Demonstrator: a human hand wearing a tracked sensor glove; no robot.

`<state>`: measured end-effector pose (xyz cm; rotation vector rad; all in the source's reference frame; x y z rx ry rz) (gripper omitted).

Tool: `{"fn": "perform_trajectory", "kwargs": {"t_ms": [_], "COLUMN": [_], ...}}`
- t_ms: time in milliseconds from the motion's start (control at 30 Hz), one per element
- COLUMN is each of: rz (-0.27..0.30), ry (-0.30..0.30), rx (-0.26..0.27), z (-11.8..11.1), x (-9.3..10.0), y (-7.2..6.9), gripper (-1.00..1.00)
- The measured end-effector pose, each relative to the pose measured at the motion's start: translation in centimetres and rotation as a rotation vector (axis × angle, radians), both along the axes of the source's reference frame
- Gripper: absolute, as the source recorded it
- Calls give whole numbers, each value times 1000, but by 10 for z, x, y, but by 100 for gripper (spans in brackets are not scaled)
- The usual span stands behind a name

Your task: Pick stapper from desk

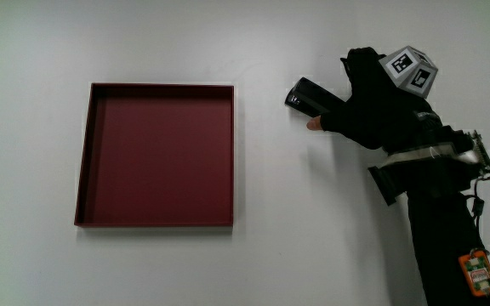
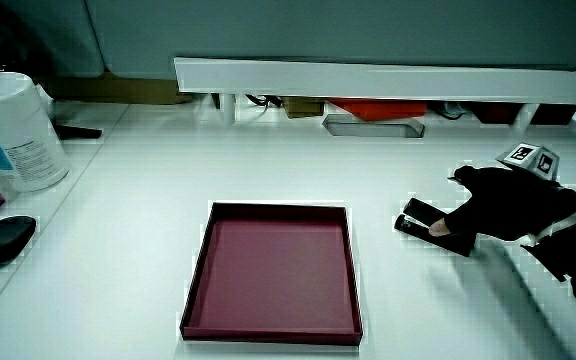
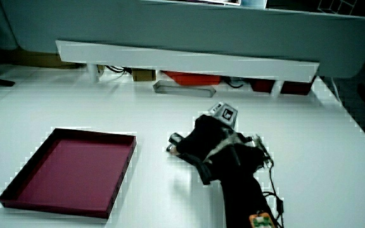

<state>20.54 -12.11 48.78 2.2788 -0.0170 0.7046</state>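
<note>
Where gloved, the hand [image 1: 373,110] over half-hidden stapler [image 1: 309,95].

1. The table [image 1: 228,272] is plain white, without any pattern.
2. The tray [image 1: 155,155] is dark red inside, and its walls are the same dark red.
3. The stapler [image 1: 310,95] is black and a little glossy.
4. The hand [image 1: 373,110] has a black glove; a bare fingertip [image 1: 314,125] shows in skin colour.
5. The cube [image 1: 409,70] is white with black square patterns.
6. The forearm [image 1: 445,229] is in a black sleeve with a small orange tag [image 1: 476,272].
7. In a side view the low partition [image 2: 378,78] is white.
</note>
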Motion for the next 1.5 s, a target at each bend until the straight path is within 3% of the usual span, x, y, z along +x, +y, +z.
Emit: {"fn": "perform_trajectory", "kwargs": {"t_ms": [267, 333, 800, 1100, 1333, 1500], "rz": [4, 8, 44, 49, 37, 4], "ry": [0, -4, 12, -14, -17, -40], "rx": [-24, -10, 47, 90, 123, 175], "z": [16, 16, 16, 13, 7, -16], "x": [-4, -4, -7, -9, -13, -25], "y": [1, 1, 1, 3, 4, 0], "gripper": [0, 0, 61, 100, 100, 100]}}
